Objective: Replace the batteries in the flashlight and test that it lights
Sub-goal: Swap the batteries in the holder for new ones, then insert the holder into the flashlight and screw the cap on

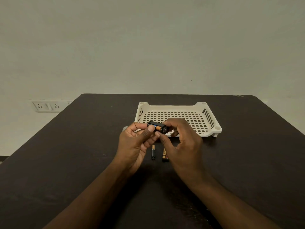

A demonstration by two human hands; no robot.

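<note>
Grip: left hand [134,142] and right hand [183,142] both pinch the small black cylindrical battery holder [157,127]; copper-topped cell inside
Hidden: loose copper-and-black batteries [163,154] on the table partly covered by the right hand
Writing: labels unreadable

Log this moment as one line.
left hand: holds battery holder | right hand: holds it | loose batteries: on table

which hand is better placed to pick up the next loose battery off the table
Right, probably: the right hand hovers directly beside the paired batteries, while the left hand grips the battery holder.
</note>
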